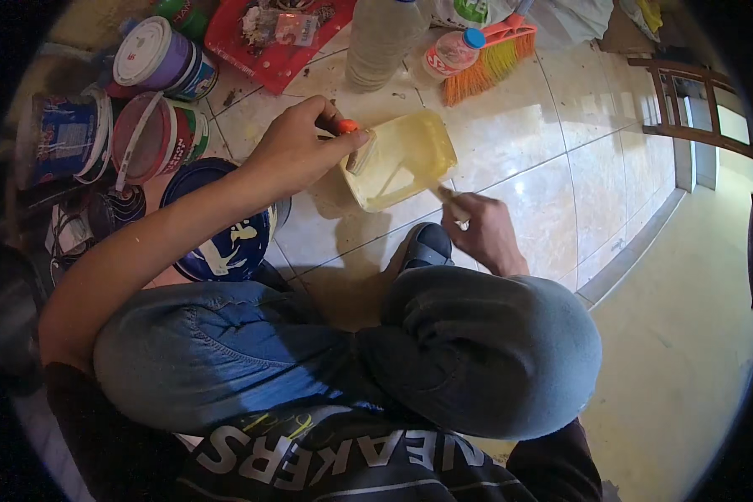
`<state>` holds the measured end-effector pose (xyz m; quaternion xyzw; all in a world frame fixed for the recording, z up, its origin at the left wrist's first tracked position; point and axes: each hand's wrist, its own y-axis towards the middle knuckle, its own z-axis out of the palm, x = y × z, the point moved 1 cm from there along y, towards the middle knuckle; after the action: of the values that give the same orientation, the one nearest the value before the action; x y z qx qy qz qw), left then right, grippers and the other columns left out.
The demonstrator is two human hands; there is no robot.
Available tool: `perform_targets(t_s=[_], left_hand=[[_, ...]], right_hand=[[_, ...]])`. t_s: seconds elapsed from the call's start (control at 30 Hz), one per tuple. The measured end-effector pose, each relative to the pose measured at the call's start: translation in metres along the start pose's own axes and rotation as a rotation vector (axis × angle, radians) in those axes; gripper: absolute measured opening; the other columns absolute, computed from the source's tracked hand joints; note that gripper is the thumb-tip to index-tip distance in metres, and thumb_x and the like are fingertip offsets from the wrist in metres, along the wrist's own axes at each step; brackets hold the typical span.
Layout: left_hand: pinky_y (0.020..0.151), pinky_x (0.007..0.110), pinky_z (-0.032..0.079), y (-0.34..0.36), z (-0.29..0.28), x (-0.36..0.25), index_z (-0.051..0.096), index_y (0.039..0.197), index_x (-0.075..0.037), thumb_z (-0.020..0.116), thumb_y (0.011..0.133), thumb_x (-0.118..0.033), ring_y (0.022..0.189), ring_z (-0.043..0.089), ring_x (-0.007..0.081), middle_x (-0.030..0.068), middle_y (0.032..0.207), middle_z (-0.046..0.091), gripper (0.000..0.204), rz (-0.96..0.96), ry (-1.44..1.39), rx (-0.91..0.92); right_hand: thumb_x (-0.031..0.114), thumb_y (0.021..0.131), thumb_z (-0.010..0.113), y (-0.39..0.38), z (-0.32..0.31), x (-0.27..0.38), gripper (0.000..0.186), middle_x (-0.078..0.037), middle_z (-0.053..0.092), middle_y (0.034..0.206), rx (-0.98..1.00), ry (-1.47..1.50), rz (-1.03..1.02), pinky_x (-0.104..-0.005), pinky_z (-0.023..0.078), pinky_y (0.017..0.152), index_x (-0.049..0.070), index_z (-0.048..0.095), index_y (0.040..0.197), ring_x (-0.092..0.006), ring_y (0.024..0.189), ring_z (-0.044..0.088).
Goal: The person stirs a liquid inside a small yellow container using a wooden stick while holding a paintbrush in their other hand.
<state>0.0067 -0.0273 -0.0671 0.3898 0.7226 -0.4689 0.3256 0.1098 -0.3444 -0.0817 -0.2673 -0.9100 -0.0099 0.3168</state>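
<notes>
A yellowish rectangular plastic container (433,144) sits on the tiled floor in front of me, with wet-looking pale yellow inside. My left hand (305,149) reaches over its left edge. Thumb and fingers pinch what looks like a paintbrush (360,157) with an orange-red handle end, its lower part over the container's left wall. At the near right corner, my right hand (487,233) is closed round the pale handle of a flat-ended tool (440,191). That tool's end is blurred over the container's rim, so its exact kind is unclear.
Paint buckets, one purple and white (146,54), one red and green (163,138), stand at left. A dark blue lid (217,234) lies near my left knee. Beyond are a red dustpan (276,71), a large clear bottle (381,46), a blue-capped bottle (453,57) and an orange broom (492,63).
</notes>
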Motion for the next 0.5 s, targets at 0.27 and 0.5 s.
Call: perform_targets(t_s=[0.27,0.5], left_hand=[[0.073,0.029,0.055,0.002,0.003,0.02,0.061,0.11,0.0,0.075,0.101,-0.028,0.085,0.067,0.0127,0.0094,0.1,0.067,0.033,-0.015,0.02,-0.016],[0.074,0.029,0.055,0.003,0.003,0.019,0.061,0.111,0.0,0.073,0.101,-0.027,0.086,0.067,0.0128,0.0086,0.102,0.067,0.032,-0.091,-0.088,0.003]], right_hand=[[0.016,0.092,0.073,0.017,-0.01,-0.008,0.022,-0.014,0.071,0.091,-0.134,-0.299,0.301,-0.0464,0.058,0.071,0.011,0.077,0.113,-0.0366,0.08,0.073],[0.019,0.092,0.074,0.021,0.006,-0.01,0.02,-0.017,0.07,0.091,-0.226,-0.226,0.307,-0.0486,0.057,0.073,0.012,0.073,0.111,-0.0384,0.083,0.072]])
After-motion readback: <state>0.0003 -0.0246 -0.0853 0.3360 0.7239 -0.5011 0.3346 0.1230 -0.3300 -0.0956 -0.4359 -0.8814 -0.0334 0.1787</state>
